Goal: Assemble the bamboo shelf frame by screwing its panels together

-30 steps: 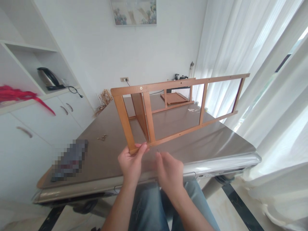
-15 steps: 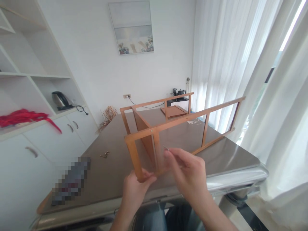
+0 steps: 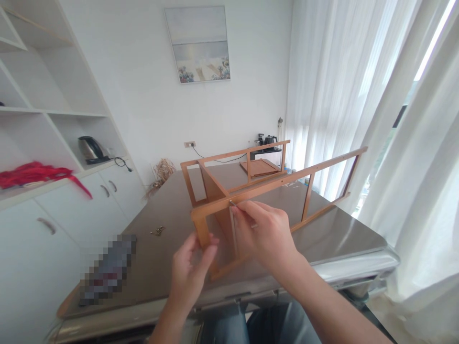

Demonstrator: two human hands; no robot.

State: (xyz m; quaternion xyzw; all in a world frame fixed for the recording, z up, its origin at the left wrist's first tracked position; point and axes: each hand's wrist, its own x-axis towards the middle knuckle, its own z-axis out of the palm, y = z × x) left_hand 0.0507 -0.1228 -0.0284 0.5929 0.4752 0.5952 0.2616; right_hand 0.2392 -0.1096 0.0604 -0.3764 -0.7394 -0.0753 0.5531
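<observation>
"What's leftmost?"
"Metal bits, at ten o'clock from my left hand, which curls round the end rail of the wooden frame."
"Its look?"
"Orange-brown, ladder-sided, standing on the table from eleven to one o'clock. A thin rod, pinched in my right hand, points at its near top rail."

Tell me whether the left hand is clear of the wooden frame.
No, the left hand grips the wooden frame at its near end.
</observation>
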